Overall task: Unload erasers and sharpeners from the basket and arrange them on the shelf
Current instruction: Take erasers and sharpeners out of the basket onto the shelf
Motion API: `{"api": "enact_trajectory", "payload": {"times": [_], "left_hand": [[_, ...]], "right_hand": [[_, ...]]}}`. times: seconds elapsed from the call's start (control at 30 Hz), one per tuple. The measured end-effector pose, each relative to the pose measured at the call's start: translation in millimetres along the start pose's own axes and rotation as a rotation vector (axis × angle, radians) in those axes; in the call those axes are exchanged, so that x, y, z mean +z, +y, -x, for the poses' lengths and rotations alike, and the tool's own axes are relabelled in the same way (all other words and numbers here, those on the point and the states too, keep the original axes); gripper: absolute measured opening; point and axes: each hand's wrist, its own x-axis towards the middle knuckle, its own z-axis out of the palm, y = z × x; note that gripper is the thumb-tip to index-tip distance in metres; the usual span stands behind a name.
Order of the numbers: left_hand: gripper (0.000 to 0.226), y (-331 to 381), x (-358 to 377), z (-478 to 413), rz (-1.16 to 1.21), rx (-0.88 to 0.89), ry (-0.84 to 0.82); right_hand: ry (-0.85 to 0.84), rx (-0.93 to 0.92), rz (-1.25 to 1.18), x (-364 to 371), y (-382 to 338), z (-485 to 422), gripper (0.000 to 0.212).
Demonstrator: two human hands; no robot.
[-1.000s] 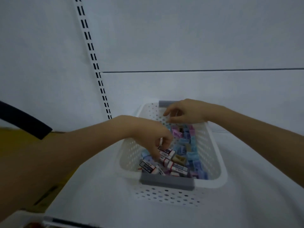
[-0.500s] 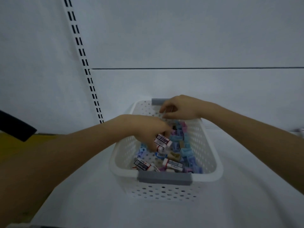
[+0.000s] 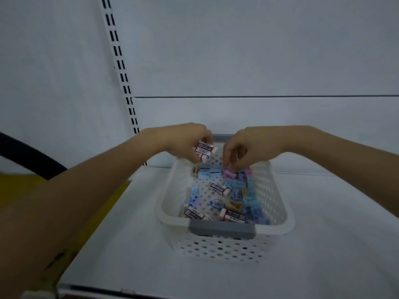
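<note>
White erasers (image 3: 205,151) in printed sleeves, a small stack of them, are clamped in the left grip (image 3: 185,140), which holds them up over the far end of the basket (image 3: 268,190) at about rim height; they have not yet reached the shelf (image 3: 334,244). The right grip (image 3: 252,145) hangs just beside it, its fingers curled down onto the pink sharpeners at the far end. Whether they have closed on one cannot be told. Below both, the basket is well stocked: other erasers (image 3: 219,188) lie in the middle and along the near wall, and blue, pink and tan sharpeners (image 3: 248,200) are heaped mostly on the right side, with patches of the perforated floor bare on the left. No arranged item shows on the part of the shelf in view, so the job looks to be in its early part, with one handful lifted and most of the unloading and all of the arranging still to come. Half a second ago the left grip was low inside the basket, over the middle of the pile, with the stack already in it. It has since risen and gone forward to the far rim. The right grip was at that far end then too, but its fingers now point more steeply down into the pink pieces. Behind the basket stand the pale back panel and its slotted upright (image 3: 121,67).
</note>
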Motion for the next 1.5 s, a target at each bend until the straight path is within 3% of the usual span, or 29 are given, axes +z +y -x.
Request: {"api": "enact_trajectory", "payload": {"times": [0.13, 0.27, 0.57, 0.67, 0.73, 0.83, 1.0, 1.5], "left_hand": [[0.043, -3, 7, -8, 0.042, -0.017, 0.038], [0.043, -4, 15, -12, 0.090, -0.028, 0.053], [0.042, -2, 23, -11, 0.181, -0.041, 0.115], [0.045, -3, 24, -10, 0.206, -0.049, 0.147], [0.045, -3, 25, -9, 0.240, -0.052, 0.178], [0.043, -2, 25, -8, 0.277, -0.053, 0.207], [0.041, -1, 26, -7, 0.276, -0.055, 0.209], [0.042, 1, 25, -7, 0.260, -0.058, 0.184]], "right_hand": [[-0.148, -0.015, 0.146, 20, -22, -10, 0.030], [-0.157, 0.084, 0.264, 42, -23, -29, 0.038], [-0.120, 0.033, 0.181, 48, -22, -35, 0.022], [-0.097, 0.015, 0.027, 34, -27, -23, 0.023], [-0.177, 0.008, -0.095, 26, -31, -12, 0.026], [-0.348, -0.012, -0.087, 26, -37, 1, 0.029], [-0.385, 0.000, 0.000, 28, -45, 5, 0.039], [-0.219, 0.029, 0.175, 43, -43, -4, 0.048]]}}
